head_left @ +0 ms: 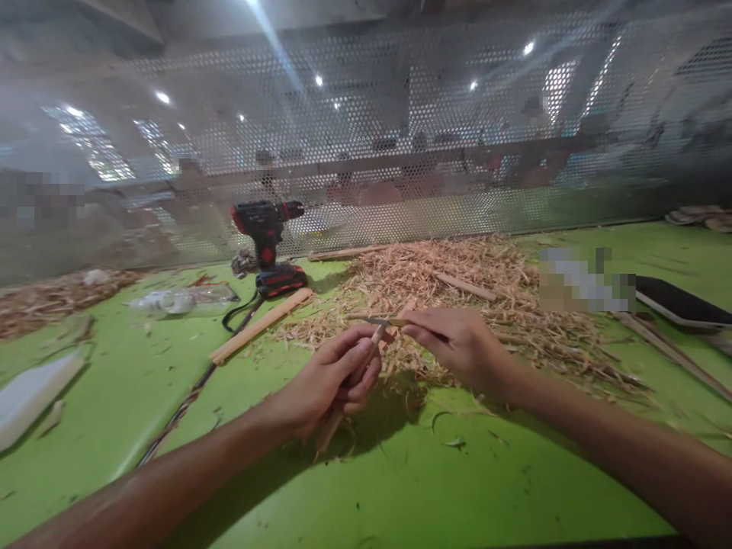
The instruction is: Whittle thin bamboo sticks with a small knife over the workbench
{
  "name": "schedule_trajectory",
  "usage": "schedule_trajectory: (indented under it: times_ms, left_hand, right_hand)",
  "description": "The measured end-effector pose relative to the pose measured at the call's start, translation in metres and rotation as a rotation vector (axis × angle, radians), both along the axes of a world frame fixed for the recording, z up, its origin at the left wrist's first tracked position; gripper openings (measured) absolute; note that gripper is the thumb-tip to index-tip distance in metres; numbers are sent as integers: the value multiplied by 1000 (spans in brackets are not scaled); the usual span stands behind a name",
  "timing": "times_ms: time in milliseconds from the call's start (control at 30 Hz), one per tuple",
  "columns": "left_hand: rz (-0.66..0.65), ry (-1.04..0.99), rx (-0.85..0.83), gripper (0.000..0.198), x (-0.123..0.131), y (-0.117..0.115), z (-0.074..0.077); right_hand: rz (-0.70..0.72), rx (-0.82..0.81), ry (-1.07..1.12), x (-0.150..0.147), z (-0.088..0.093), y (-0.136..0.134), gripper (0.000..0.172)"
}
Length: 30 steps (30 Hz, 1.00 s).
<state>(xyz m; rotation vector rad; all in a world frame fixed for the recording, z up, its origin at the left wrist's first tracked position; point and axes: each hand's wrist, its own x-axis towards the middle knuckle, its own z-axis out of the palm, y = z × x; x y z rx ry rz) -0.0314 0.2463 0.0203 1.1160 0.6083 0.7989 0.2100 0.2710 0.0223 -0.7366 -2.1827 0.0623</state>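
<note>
My left hand [346,370] is closed around a thin wooden stick [377,334], whose tip points up and away from me. In my right hand [457,343] is a small knife [394,322], its handle pinched between thumb and fingers. The knife's blade lies across the stick's upper end, just above my left thumb. Part of the stick is hidden by my left fingers. A heap of pale wood shavings [423,267] spreads beyond and beneath both hands.
A black and red cordless drill [268,248] stands at the back left, near a flat wooden strip [260,326] and a clear plastic bag [183,300]. A white block [37,396] lies far left, a dark phone-like slab [680,301] right. Perforated metal screen [371,152] borders the green table [320,503].
</note>
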Motion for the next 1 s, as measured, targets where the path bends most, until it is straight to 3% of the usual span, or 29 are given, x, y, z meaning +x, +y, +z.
schedule_trajectory:
  times_ms: [233, 567, 733, 867, 1000]
  left_hand:
    - [-15, -2, 57, 23, 1, -2, 2]
    - [9, 87, 63, 24, 0, 0, 4]
    - [-95, 38, 7, 23, -4, 2, 2]
    - [-122, 6, -63, 20, -5, 1, 2]
    - [-126, -39, -118, 21, -4, 3, 1]
  right_hand:
    - [-15, 27, 25, -1, -1, 1, 27]
    - [-150, 91, -180, 11, 2, 1, 38]
    - [-304, 93, 12, 37, 9, 22, 38]
    - [-209, 114, 122, 41, 17, 24, 32]
    - [-54, 31, 37, 21, 14, 8, 29]
